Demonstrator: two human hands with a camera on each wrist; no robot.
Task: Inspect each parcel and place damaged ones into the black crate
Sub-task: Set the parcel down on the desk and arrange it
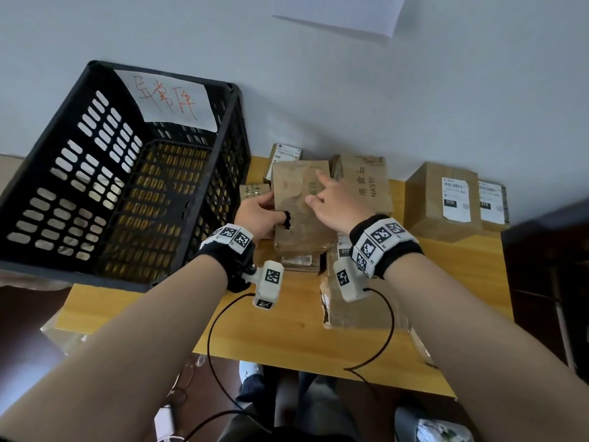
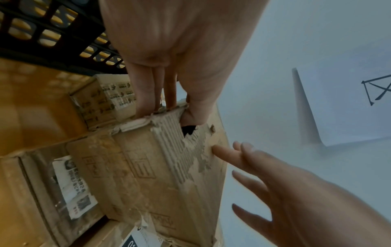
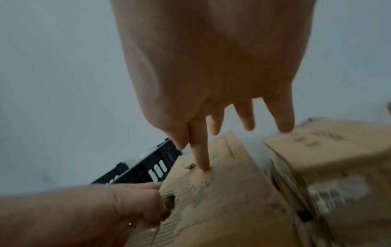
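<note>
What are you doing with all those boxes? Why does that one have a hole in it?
A person is checking parcels on a wooden table. The left hand grips the edge of a torn cardboard box, thumb at a ragged hole, while the right hand touches its top with straight fingers. The black crate for damaged parcels sits beside it, with no parcel visible inside.

A pale grey-blue wall (image 1: 414, 90) rises behind a yellow wooden table (image 1: 287, 339); a white paper sheet (image 1: 338, 11) hangs on it, dark furniture (image 1: 548, 282) standing rightward.
</note>
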